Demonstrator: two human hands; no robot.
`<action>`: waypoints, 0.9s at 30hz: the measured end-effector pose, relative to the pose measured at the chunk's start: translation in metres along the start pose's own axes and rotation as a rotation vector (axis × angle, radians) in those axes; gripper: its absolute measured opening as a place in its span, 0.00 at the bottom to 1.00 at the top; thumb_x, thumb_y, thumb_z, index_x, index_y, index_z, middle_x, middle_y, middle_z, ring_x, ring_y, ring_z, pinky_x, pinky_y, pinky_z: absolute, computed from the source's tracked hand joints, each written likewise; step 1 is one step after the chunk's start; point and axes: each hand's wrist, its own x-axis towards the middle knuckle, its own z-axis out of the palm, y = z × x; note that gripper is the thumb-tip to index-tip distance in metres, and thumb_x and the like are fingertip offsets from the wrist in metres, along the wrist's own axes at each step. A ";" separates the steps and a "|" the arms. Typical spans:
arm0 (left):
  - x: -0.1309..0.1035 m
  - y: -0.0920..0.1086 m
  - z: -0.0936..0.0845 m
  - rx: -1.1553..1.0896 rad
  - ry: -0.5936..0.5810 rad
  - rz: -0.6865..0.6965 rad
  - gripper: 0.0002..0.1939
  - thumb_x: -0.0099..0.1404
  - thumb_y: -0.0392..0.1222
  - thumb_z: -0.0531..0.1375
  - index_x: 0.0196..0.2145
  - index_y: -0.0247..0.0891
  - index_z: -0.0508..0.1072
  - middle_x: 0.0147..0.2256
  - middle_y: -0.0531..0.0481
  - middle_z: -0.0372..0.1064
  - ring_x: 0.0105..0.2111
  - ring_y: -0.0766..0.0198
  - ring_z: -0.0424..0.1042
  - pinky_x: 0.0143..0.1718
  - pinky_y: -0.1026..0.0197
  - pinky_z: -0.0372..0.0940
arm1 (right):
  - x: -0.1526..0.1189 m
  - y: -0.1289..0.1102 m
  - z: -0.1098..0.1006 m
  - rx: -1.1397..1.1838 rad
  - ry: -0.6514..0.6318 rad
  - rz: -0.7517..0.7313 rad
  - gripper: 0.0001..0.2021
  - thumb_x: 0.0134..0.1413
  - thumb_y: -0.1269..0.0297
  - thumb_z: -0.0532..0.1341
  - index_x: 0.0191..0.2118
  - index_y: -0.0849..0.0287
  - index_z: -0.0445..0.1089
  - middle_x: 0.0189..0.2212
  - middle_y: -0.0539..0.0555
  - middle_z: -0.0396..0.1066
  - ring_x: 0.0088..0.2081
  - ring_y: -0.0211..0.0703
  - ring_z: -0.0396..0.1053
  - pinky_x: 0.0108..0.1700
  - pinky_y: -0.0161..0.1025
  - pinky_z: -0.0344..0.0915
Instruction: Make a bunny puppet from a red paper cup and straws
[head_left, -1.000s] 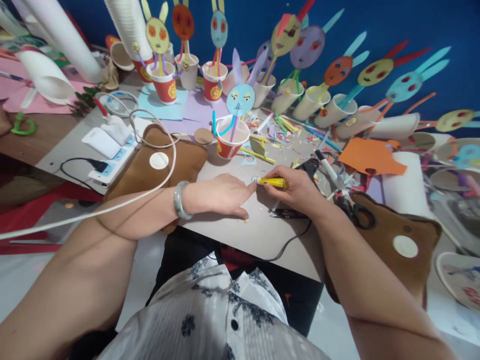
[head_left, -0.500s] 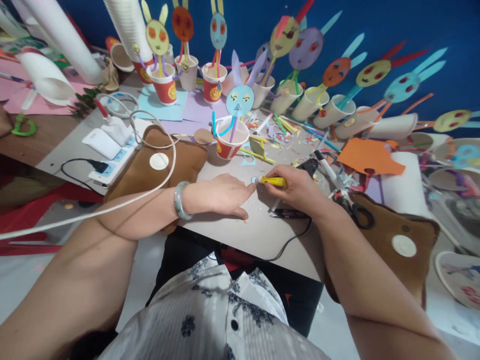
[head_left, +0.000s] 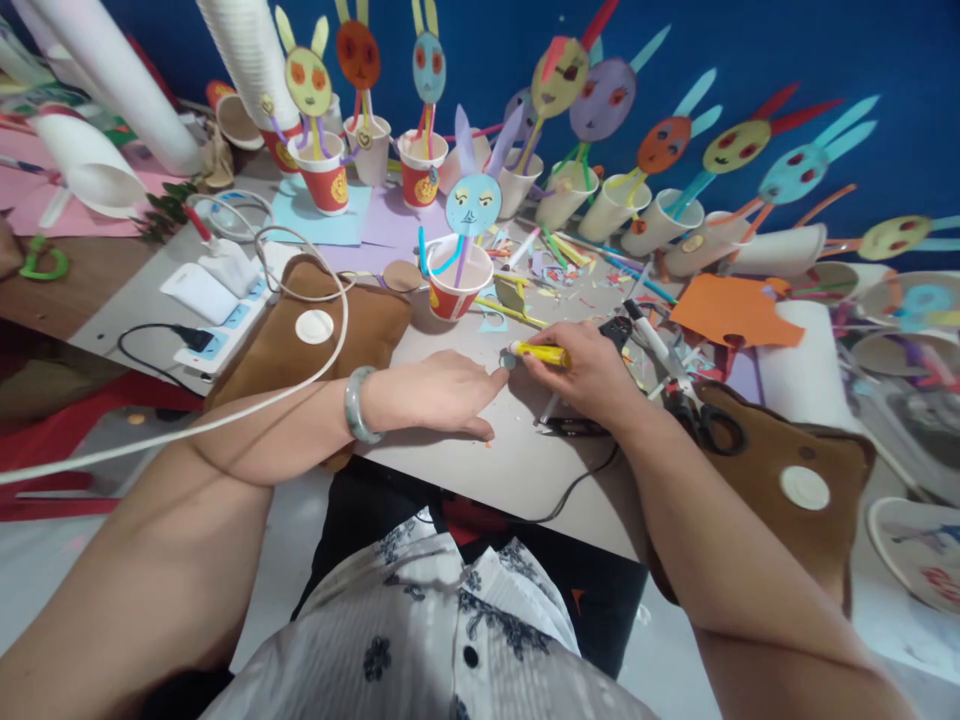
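Observation:
My left hand lies palm down on the table, index finger stretched out and thumb apart. Its index fingertip presses on the edge of a small round paper piece, pale bluish grey. In my right hand is a thick yellow marker-like tube with a white end, pinched between thumb and fingers. The white end points left and meets the paper piece or hovers just above it; I cannot tell which. Behind my hands stands a red paper cup bearing a blue paper rabbit face with purple ears.
Cups with paper rabbit faces line the blue wall. Paper scraps, orange paper, black scissors and a white pen lie to the right. Brown cushions flank the work area. A white cable crosses my left forearm; a power strip sits left.
The tube's white end has shifted slightly left over the paper piece, which looks greyer now. My left hand stays in place. The whole view has shifted slightly.

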 end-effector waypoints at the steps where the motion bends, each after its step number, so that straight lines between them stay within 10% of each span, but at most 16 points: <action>1: 0.000 0.000 0.000 0.002 0.003 0.003 0.37 0.76 0.58 0.62 0.67 0.23 0.62 0.40 0.36 0.82 0.42 0.48 0.81 0.41 0.56 0.66 | -0.001 0.000 -0.001 0.005 0.008 0.006 0.06 0.68 0.57 0.63 0.42 0.52 0.76 0.38 0.57 0.82 0.40 0.55 0.77 0.46 0.49 0.67; 27: 0.000 0.002 -0.001 0.005 -0.007 -0.001 0.35 0.77 0.58 0.61 0.65 0.22 0.64 0.41 0.35 0.82 0.42 0.47 0.81 0.41 0.55 0.65 | 0.002 -0.004 0.002 0.001 -0.064 -0.035 0.07 0.68 0.55 0.62 0.41 0.51 0.74 0.36 0.55 0.82 0.39 0.53 0.77 0.49 0.51 0.63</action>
